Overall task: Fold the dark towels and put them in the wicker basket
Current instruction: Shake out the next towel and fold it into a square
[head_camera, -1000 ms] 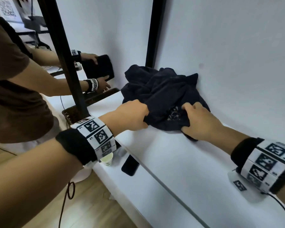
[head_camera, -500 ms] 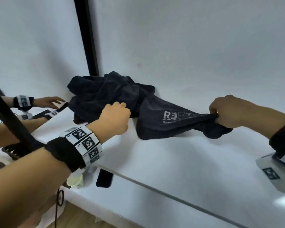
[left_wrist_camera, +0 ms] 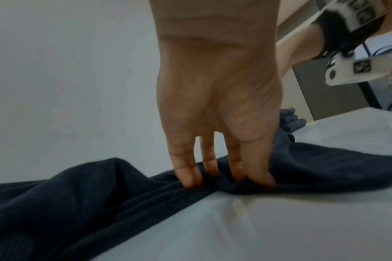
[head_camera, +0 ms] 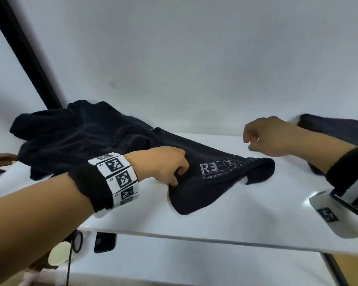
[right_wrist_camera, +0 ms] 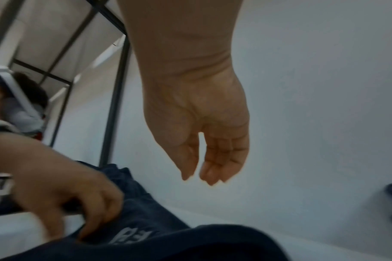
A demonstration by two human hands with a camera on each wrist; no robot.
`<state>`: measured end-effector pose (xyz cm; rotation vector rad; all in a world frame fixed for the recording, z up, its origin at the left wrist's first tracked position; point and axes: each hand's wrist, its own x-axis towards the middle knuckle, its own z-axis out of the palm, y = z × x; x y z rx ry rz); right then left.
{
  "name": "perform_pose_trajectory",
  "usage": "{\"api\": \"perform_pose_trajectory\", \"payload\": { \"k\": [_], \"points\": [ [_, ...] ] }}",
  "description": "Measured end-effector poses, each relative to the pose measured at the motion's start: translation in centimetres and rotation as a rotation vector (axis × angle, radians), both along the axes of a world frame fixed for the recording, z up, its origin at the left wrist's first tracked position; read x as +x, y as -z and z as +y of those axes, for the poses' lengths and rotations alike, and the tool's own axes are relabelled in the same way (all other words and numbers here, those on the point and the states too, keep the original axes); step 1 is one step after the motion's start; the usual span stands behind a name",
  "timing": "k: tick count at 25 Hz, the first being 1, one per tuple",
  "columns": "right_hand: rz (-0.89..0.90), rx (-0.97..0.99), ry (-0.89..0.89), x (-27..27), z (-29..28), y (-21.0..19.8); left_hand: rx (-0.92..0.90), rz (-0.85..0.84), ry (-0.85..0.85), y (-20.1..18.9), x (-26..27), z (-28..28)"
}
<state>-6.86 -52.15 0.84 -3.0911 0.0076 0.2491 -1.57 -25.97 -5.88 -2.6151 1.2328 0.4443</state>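
A heap of dark towels (head_camera: 77, 137) lies on the white table (head_camera: 246, 219) against the wall. One dark towel with a white logo (head_camera: 219, 174) is drawn out of the heap to the right. My left hand (head_camera: 175, 174) pinches a fold of this towel's near edge; in the left wrist view its fingertips (left_wrist_camera: 224, 180) dig into the cloth. My right hand (head_camera: 254, 142) hovers above the table past the towel's right end, with its fingers (right_wrist_camera: 209, 174) loosely curled and holding nothing. The wicker basket is out of view.
Another dark towel (head_camera: 331, 129) lies at the far right behind my right forearm. A black post (head_camera: 27, 65) rises at the back left. Below the table's front edge sit a paper cup (head_camera: 58, 254) and a black phone-like object (head_camera: 104, 242). Another person's hand (head_camera: 0, 159) shows at the far left.
My right hand has let go of the towel's right end and lifted off it. My left hand has shifted right from the heap onto the logo towel and pinches its edge.
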Motion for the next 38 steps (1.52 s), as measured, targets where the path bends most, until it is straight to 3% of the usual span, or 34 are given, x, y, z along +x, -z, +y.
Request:
{"api": "perform_pose_trajectory", "payload": {
  "k": [3,5,7,10,13,16,18,20,22,27,32,35,38],
  "points": [
    [0.096,0.209,-0.182,-2.7,5.5,1.3,-0.187,0.035,-0.060,-0.2,0.6,-1.0],
    [0.233,0.188,-0.313,-4.0,8.7,3.1,-0.437,0.077,-0.184,-1.5,0.5,-1.8],
    [0.234,0.053,-0.376,-4.6,10.6,4.9,-0.596,0.096,-0.266,-2.9,0.5,-2.0],
    [0.106,-0.158,-0.443,-5.7,12.2,6.7,-0.479,0.052,-0.262,-3.6,0.7,-0.6],
    [0.050,-0.219,-0.501,-6.1,13.0,6.9,-0.391,-0.018,-0.202,-2.7,0.5,1.0],
    [-0.059,0.183,-0.266,-3.6,10.0,4.0,-0.499,-0.115,-0.168,-2.5,1.0,1.5],
    [-0.278,0.526,-0.041,-1.0,6.1,1.7,-0.471,-0.154,-0.196,-2.3,1.9,1.6],
    [-0.374,0.966,0.173,0.6,2.5,-0.2,-0.396,-0.075,-0.264,-1.1,2.8,1.6],
    [-0.405,1.193,0.320,1.1,-0.5,-1.1,-0.370,-0.010,-0.323,0.5,3.4,1.1],
    [-0.532,1.252,0.584,-0.3,-6.4,-2.6,-0.306,-0.155,-0.457,0.8,5.3,-0.6],
    [-0.674,1.172,0.703,-2.4,-11.3,-2.8,-0.137,-0.258,-0.508,1.4,6.9,-0.7],
    [-0.764,1.096,0.736,-3.1,-12.3,-2.1,-0.322,-0.251,-0.530,0.6,7.1,-0.8],
    [-0.631,0.971,0.517,-2.7,-9.1,-1.8,-0.810,-0.093,-0.497,-2.9,5.5,-4.0]
  ]
}}
